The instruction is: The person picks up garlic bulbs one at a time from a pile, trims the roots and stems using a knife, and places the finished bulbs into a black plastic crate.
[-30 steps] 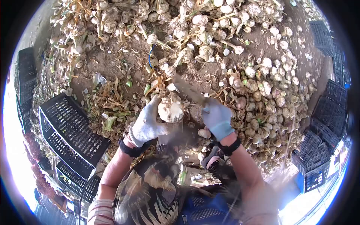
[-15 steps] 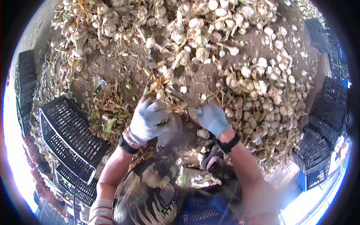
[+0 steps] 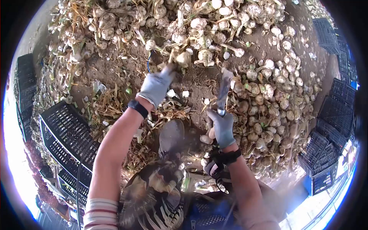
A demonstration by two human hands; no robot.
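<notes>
My left hand (image 3: 158, 86), in a pale work glove, reaches forward over the soil. Its fingertips are smeared by motion beside a garlic bulb with its stalk (image 3: 183, 59), and whether they grip it does not show. My right hand (image 3: 222, 124), gloved too, is closed round the handle of a knife (image 3: 224, 90). The broad blade points up and away from me, next to a pile of garlic bulbs (image 3: 268, 96). Just below that hand lies a loose bulb (image 3: 206, 139).
A larger heap of garlic with stalks (image 3: 115, 25) stretches across the far side. Cut stalks and peelings (image 3: 105, 103) litter the ground at left. Black plastic crates (image 3: 69, 126) stand at left, with more crates (image 3: 337, 99) along the right. My shoe (image 3: 171, 134) is in the middle.
My left hand has moved forward from near my shoe to the garlic bulb. The knife in my right hand has swung from pointing left to pointing away, and that hand has dropped slightly nearer me.
</notes>
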